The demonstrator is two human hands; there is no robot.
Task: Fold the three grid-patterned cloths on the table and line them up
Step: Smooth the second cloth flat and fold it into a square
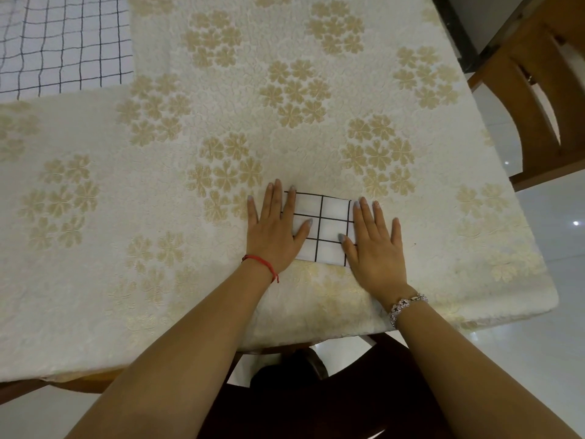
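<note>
A small folded white cloth with black grid lines [326, 228] lies flat near the table's front edge. My left hand [273, 231] rests palm down on its left side, fingers spread. On the cloth's right edge my right hand [375, 245] presses flat, fingers apart too. Neither hand grips anything. A large unfolded grid-patterned cloth [60, 42] lies spread at the far left corner, partly cut off by the frame. A third cloth is not in view.
The table carries a cream tablecloth with beige flower clusters [285, 93]. A wooden chair [538, 99] stands at the right side. The table's front edge runs just below my wrists, with white floor tiles [544, 359] beyond.
</note>
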